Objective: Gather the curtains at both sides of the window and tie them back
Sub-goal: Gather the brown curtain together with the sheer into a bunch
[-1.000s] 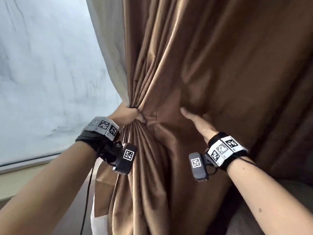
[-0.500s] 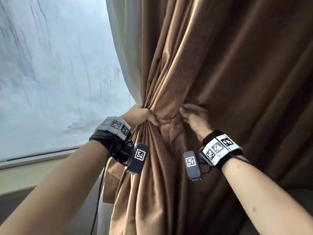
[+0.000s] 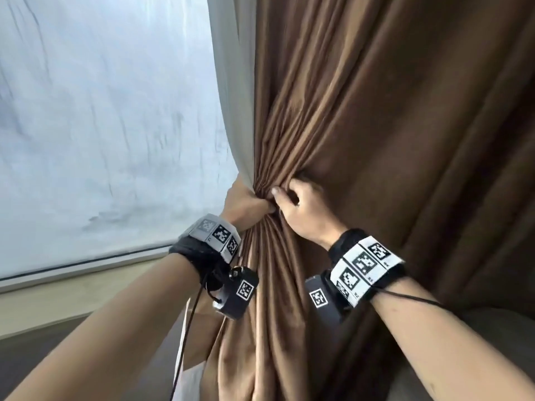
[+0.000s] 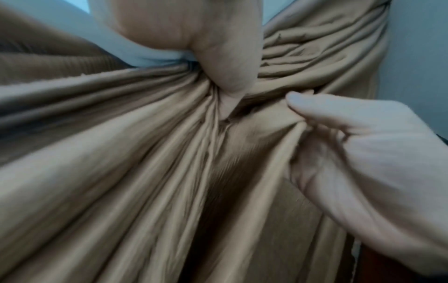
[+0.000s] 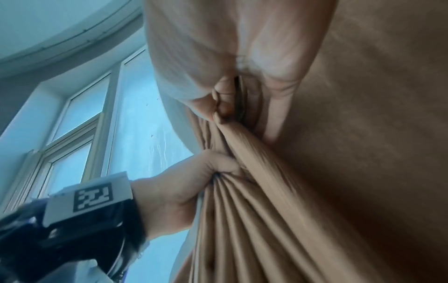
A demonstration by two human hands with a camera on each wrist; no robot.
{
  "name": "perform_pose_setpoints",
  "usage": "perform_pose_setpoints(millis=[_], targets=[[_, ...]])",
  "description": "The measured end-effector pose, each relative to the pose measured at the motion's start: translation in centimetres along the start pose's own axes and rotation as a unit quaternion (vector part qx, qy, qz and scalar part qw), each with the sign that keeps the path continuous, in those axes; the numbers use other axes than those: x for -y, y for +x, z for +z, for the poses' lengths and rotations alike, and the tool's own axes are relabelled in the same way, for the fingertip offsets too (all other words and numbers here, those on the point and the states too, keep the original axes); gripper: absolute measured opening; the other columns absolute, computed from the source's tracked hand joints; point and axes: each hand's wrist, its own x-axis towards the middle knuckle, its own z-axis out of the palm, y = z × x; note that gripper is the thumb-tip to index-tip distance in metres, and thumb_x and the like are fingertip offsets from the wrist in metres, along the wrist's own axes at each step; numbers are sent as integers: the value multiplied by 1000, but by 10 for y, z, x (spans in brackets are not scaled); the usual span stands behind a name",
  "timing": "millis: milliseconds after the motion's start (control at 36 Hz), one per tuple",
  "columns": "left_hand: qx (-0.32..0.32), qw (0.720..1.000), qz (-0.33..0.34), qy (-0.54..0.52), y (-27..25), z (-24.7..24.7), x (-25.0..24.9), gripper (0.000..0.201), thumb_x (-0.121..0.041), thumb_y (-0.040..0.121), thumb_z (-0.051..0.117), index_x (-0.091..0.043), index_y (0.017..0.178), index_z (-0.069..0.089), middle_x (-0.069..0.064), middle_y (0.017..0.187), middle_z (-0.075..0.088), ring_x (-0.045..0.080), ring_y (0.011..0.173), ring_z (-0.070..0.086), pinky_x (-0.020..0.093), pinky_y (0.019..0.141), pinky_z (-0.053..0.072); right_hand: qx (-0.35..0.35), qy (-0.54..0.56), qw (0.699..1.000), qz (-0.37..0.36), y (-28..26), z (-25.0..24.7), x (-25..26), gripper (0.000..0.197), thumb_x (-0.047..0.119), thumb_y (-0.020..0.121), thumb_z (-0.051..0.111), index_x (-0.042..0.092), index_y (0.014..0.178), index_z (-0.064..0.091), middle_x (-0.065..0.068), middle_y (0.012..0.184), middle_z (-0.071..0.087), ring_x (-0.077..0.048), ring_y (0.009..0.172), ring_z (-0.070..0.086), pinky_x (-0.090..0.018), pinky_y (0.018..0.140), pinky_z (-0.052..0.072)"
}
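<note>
1. whereas a second ago the right hand (image 3: 304, 209) lay flat with straight fingers on the brown satin pleated curtain (image 3: 362, 117), well apart from the left hand (image 3: 246, 204), it now sits just beside that hand, fingers curled into the folds and thumb out toward the left.
2. the left hand keeps its fist closed round the gathered neck of the curtain, at much the same height above the pale window sill (image 3: 86, 285).
3. the bunch has grown tighter: pleats fan out above and below the two hands, and the loose fold that lay between them earlier is pulled in.
4. from the left wrist view, the right hand (image 4: 363, 153) pinches a fold just beside the left thumb (image 4: 230, 63).
5. from the right wrist view, the left hand (image 5: 194, 183) grips the bundle (image 5: 242, 210) below the right fingers (image 5: 223, 99).
6. the curtain's pale lining edge (image 3: 231, 96) borders the frosted window pane (image 3: 101, 125) on the left; to the right the cloth hangs in broad, dark folds.
7. a black cable (image 3: 185, 337) hangs from the left wrist, beside the curtain's lower part.
</note>
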Motion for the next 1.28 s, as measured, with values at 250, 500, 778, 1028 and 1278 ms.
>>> perform_pose_setpoints(millis=[250,500,778,1028,1278], targets=[[161,981,99,-49,-7,-4,-13,61,11,57,84,-15,109,65,-5,100,68,-4,95,65,23,88,51,114,42,991,57,0,-14,6,26,29,96,56,13,84,73,3,95,72,-13,95,65,-26,85,46],[-16,998,-25,54,3,-8,3,53,-14,55,86,-14,106,70,2,99,71,20,93,66,35,87,56,-13,225,959,174,-7,-12,-4,18,17,89,66,13,72,66,1,71,64,-12,76,58,-33,78,47],[-1,996,-82,-29,-1,-36,-6,53,6,48,85,-16,93,67,2,92,72,17,85,68,26,72,56,-193,25,890,412,-20,-55,-84,146,85,32,73,7,146,26,-12,147,40,-26,136,39,-40,113,33],[57,991,-120,-25,-16,-33,-17,61,-3,42,82,-14,101,71,3,96,75,24,93,69,35,86,54,17,392,873,289,-22,-36,-59,86,37,54,86,14,130,54,1,121,68,-10,112,63,-27,98,46],[-10,994,-101,-43,-17,-29,-15,47,9,54,80,-17,92,68,8,97,73,24,91,68,37,85,56,-76,179,937,289,-10,-31,-30,30,27,81,76,1,96,72,-11,97,72,-19,90,67,-28,80,51]])
